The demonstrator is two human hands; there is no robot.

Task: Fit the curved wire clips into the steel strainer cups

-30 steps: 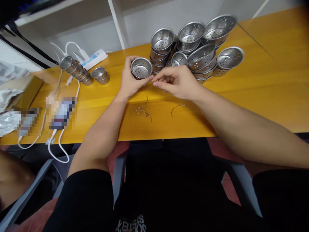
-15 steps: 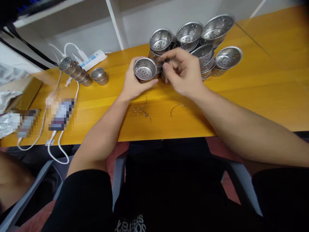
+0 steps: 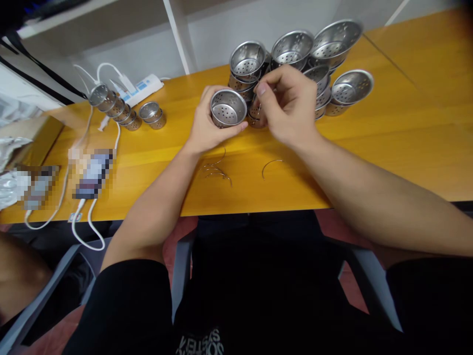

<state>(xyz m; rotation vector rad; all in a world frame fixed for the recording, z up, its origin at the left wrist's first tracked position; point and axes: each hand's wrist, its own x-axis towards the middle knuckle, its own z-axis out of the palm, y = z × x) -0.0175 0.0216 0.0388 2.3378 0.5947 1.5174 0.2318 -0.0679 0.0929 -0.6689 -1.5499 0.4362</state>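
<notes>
My left hand [image 3: 207,123] is wrapped round a small perforated metal cup [image 3: 228,108], its open mouth facing up towards me. To the right of that cup, my right hand [image 3: 290,106] pinches a thin wire [image 3: 259,109] between thumb and fingertips; most of the wire is hard to make out. Behind and below the right fingers stands another small perforated cup [image 3: 254,118], partly hidden. Several curved thin wires [image 3: 218,172] lie on the table in front of the left hand. A single curved wire [image 3: 268,165] lies apart from them, towards the right.
Stacked perforated cups [image 3: 248,61] and wider bowls [image 3: 336,44] crowd the back right of the wooden table [image 3: 406,148]. Smaller cups [image 3: 151,114], a power strip [image 3: 144,89] and a cabled phone [image 3: 94,175] sit on the left. Another person's leg [image 3: 22,276] shows at lower left.
My left hand and its cup have shifted slightly right. My right hand has drawn away from the cup's front rim, up and to the right, with the wire pinched in it.
</notes>
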